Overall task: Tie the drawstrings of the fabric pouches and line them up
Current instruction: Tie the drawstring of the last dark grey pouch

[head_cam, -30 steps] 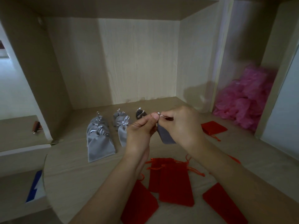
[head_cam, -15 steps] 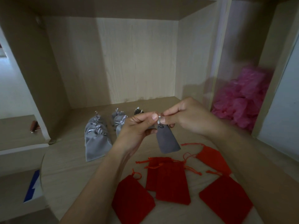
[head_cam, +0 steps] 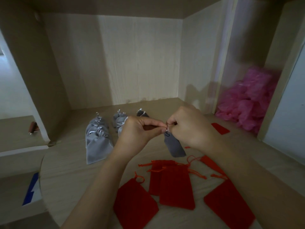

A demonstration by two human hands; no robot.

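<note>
Your left hand (head_cam: 137,134) and right hand (head_cam: 189,129) pinch the drawstring (head_cam: 167,128) of a grey pouch (head_cam: 175,146) hanging just below.
Six red pouches (head_cam: 176,187) lie flat; tied grey ones (head_cam: 97,142), perhaps seven, sit behind.

Holding a grey pouch (head_cam: 175,146) up by its silver drawstring (head_cam: 167,127).
Pinching it with left hand (head_cam: 137,134) and right hand (head_cam: 189,129), above flat red pouches (head_cam: 175,187), near tied grey pouches (head_cam: 97,139) in rows.

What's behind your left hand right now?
A row of tied grey pouches on the desk. The left hand, pinching a drawstring, covers most of the nearest one; whether more lie behind it cannot be seen.
</note>
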